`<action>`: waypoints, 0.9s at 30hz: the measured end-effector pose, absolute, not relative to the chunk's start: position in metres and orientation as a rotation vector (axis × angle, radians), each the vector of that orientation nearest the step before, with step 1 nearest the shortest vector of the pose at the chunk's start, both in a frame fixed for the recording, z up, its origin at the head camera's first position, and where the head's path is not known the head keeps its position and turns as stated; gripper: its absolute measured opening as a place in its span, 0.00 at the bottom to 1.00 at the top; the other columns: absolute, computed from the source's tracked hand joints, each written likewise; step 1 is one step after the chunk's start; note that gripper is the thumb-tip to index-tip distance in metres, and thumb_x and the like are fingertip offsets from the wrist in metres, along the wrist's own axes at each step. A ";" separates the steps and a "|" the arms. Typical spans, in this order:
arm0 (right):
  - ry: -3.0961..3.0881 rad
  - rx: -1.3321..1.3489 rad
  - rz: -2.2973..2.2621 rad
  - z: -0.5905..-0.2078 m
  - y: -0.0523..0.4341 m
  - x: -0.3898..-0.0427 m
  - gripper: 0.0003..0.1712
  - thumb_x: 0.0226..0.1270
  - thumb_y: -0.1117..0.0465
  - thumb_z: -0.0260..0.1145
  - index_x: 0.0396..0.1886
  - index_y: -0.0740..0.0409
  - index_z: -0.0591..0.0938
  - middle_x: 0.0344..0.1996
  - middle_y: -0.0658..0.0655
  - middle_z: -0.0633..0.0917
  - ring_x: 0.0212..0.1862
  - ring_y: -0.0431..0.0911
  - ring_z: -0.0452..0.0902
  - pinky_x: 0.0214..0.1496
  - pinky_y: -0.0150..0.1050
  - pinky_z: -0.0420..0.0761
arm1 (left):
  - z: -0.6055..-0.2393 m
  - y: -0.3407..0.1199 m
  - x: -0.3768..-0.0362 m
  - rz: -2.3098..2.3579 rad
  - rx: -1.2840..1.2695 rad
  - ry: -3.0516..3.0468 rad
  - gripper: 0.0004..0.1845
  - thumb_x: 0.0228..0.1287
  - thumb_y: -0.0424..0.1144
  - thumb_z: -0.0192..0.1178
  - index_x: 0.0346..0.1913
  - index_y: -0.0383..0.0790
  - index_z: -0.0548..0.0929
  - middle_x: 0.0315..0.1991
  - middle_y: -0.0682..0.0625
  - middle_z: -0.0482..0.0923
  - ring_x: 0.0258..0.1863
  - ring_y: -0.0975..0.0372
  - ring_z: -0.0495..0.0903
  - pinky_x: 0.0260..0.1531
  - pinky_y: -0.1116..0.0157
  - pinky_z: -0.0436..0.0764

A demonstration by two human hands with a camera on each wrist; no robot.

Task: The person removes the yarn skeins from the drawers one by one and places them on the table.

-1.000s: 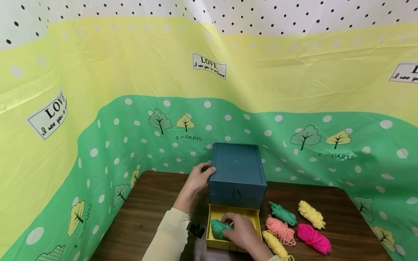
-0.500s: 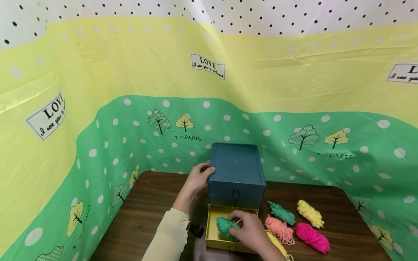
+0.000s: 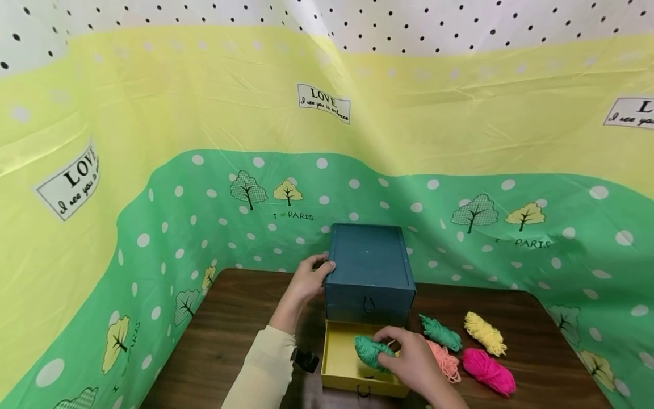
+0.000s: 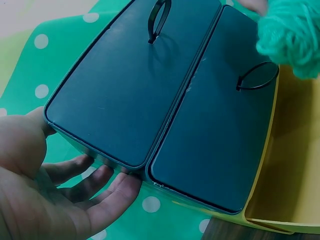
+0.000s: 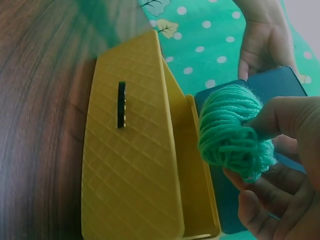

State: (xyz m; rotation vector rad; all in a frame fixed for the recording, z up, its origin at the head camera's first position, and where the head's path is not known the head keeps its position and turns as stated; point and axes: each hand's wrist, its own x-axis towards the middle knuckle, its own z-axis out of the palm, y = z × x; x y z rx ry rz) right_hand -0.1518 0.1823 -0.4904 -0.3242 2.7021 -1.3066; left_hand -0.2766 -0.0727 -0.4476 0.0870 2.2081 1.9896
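A blue drawer box (image 3: 369, 261) with black pull loops stands at the back of the table, its lowest, yellow drawer (image 3: 339, 358) pulled out toward the front. My left hand (image 3: 309, 278) rests on the box's left side. In the left wrist view, the fingertips (image 4: 131, 183) touch the side wall while the fingers stay loosely extended. My right hand (image 3: 409, 358) pinches a green yarn skein (image 5: 232, 130) between thumb and fingers, above the drawer's right half. That skein overlaps the drawer's rim in the right wrist view.
Right of the drawer lie more skeins on the wooden table (image 3: 230, 341): green (image 3: 441, 333), peach (image 3: 445, 361), yellow (image 3: 485, 333) and magenta (image 3: 489, 371). A patterned curtain (image 3: 286, 238) hangs close behind and left of the table.
My right hand has lifted the green skein from the left of the yellow drawer and carried it rightward, now covering the near yellow skein. My left hand has stayed on the box.
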 end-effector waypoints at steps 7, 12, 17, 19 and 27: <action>2.760 -0.226 -1.286 -0.485 0.194 -0.149 0.13 0.59 0.63 0.74 0.41 0.42 0.88 0.41 0.46 0.88 0.41 0.44 0.82 0.37 0.37 0.81 | -0.445 -0.072 -0.277 1.980 0.077 2.221 0.32 0.77 0.49 0.57 0.77 0.39 0.67 0.68 0.37 0.71 0.52 0.52 0.84 0.50 0.51 0.86; 2.791 -0.155 -1.266 -0.485 0.204 -0.145 0.14 0.59 0.63 0.74 0.41 0.39 0.88 0.43 0.46 0.88 0.36 0.41 0.79 0.35 0.37 0.78 | -0.446 -0.072 -0.277 1.980 0.070 2.223 0.32 0.77 0.49 0.58 0.77 0.39 0.68 0.68 0.38 0.71 0.52 0.52 0.84 0.49 0.51 0.86; 2.807 -0.078 -1.275 -0.486 0.214 -0.142 0.14 0.58 0.64 0.75 0.40 0.39 0.88 0.44 0.47 0.88 0.35 0.41 0.80 0.37 0.38 0.80 | -0.447 -0.073 -0.277 1.982 0.069 2.226 0.31 0.77 0.49 0.58 0.76 0.39 0.68 0.67 0.38 0.72 0.52 0.52 0.83 0.50 0.51 0.86; 2.810 -0.048 -1.284 -0.487 0.218 -0.141 0.14 0.58 0.64 0.75 0.40 0.39 0.88 0.43 0.46 0.88 0.40 0.42 0.82 0.40 0.39 0.82 | -0.447 -0.074 -0.277 1.982 0.069 2.228 0.31 0.77 0.49 0.58 0.76 0.39 0.69 0.67 0.38 0.72 0.53 0.52 0.83 0.50 0.51 0.86; 2.767 0.031 -1.303 -0.496 0.240 -0.140 0.13 0.59 0.64 0.76 0.42 0.45 0.89 0.47 0.51 0.88 0.51 0.50 0.83 0.43 0.44 0.84 | -0.449 -0.073 -0.278 1.969 0.075 2.234 0.33 0.77 0.51 0.58 0.77 0.40 0.68 0.69 0.38 0.70 0.55 0.50 0.82 0.53 0.48 0.85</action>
